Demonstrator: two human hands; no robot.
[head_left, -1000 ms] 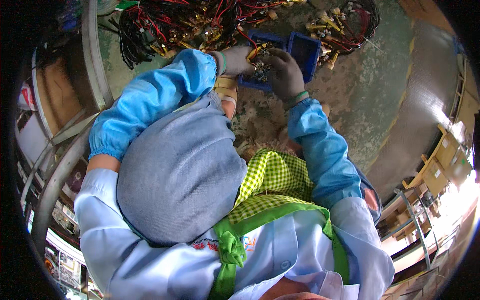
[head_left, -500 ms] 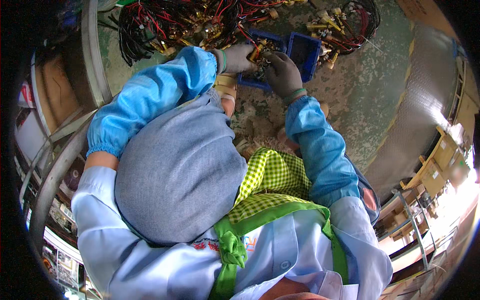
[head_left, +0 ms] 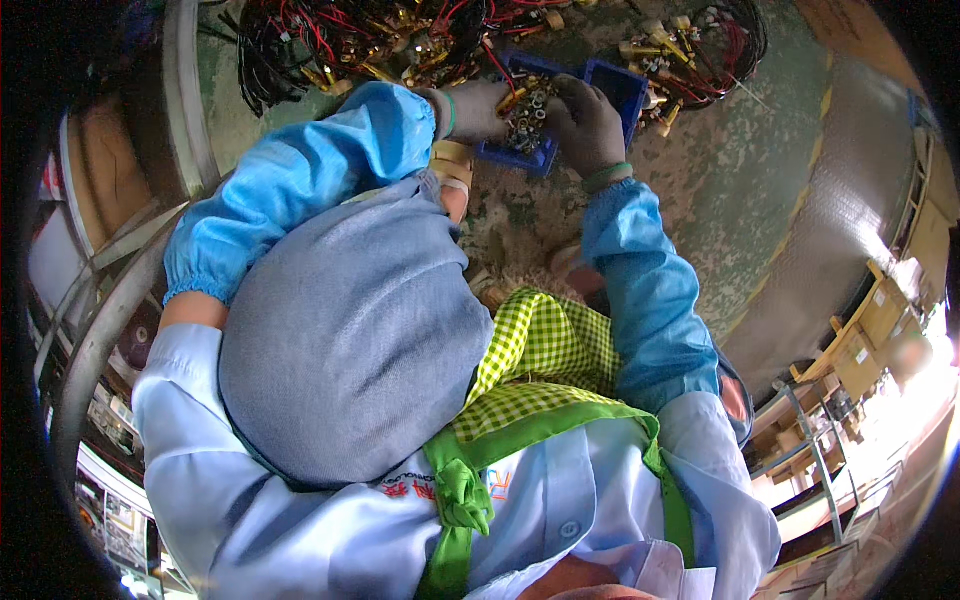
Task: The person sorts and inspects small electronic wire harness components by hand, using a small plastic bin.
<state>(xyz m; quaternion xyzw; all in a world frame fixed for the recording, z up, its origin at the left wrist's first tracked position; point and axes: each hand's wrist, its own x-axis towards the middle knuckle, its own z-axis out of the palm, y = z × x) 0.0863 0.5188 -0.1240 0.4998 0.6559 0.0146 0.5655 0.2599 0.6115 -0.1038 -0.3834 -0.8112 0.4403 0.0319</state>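
My left hand (head_left: 478, 110), in a grey glove, is closed at the left side of a blue bin (head_left: 545, 160). A brass fitting (head_left: 512, 100) with a red wire shows at its fingertips. Metal nuts and small rings (head_left: 528, 125) lie in the bin below it. My right hand (head_left: 590, 125), also gloved, hangs over the bin's right side with bent fingers drawn together. Whatever its fingertips pinch, if anything, is hidden. Beside this bin stands a second blue bin (head_left: 632, 92), partly behind my right hand.
A heap of black and red wires with brass fittings (head_left: 400, 45) lies on the floor beyond my left hand. Another wired bundle (head_left: 690, 55) lies to the right. A grey metal frame (head_left: 185, 100) rises at left. My sandalled foot (head_left: 453, 180) is close to the bins.
My right hand has moved slightly right and away from my left hand, uncovering more nuts in the bin. The left hand stays near the brass fitting.
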